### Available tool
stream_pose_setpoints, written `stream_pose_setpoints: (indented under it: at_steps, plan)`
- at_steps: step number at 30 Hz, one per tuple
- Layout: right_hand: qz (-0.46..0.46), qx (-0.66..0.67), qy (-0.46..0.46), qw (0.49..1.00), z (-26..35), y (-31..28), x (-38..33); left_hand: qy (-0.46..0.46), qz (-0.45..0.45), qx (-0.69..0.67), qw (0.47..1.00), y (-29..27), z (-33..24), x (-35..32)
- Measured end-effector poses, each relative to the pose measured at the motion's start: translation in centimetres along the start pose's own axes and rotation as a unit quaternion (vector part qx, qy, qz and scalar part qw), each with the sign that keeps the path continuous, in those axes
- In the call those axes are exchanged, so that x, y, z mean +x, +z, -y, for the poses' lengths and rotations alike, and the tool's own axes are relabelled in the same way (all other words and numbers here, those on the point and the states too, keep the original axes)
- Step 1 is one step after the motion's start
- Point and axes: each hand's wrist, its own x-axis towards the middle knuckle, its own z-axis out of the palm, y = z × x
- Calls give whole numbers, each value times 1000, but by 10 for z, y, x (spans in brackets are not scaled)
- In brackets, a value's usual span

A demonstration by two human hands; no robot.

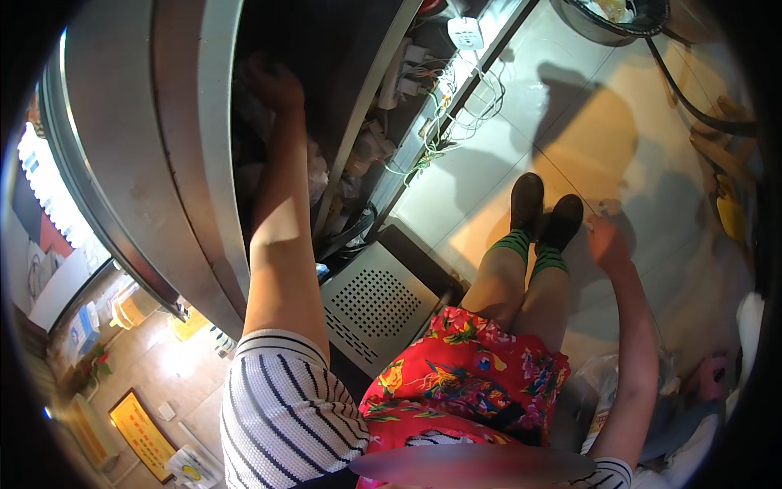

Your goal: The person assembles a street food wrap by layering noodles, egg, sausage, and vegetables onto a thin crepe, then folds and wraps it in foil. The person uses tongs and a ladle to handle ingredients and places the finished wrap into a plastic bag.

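My left hand (275,85) reaches deep into a dark shelf space (338,61) beneath a metal counter. Its fingers are lost in shadow, so whether they grip anything does not show. Below that hand, next to my forearm, lies a crumpled clear plastic bag (318,173). My right hand (608,244) hangs over the tiled floor on the right, its fingers curled in. Anything held in them is too small or dim to make out.
White chargers and tangled cables (444,102) run along a lower ledge. A perforated metal box (376,293) stands by my legs. At the top right is a lined bucket (599,28), with a dark hose (692,110) near it. A framed yellow sign (142,436) is at the lower left.
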Motion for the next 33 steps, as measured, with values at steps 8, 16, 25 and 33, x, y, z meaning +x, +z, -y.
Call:
stream_pose_setpoints:
  at_steps: [8,16,25,33]
  plan:
    - [11,-78,-52,996,-3,4,46,180,-50,254,949,32,84,38]
    - [-17,190,-101,976,197,-66,29,-62,105,-142,982,-68,-77,-59]
    - [-185,216,-37,958,443,-233,-109,210,265,-372,864,-394,-198,-43]
    - [-352,-6,-260,899,560,-343,-324,116,357,-639,671,-587,-233,52]
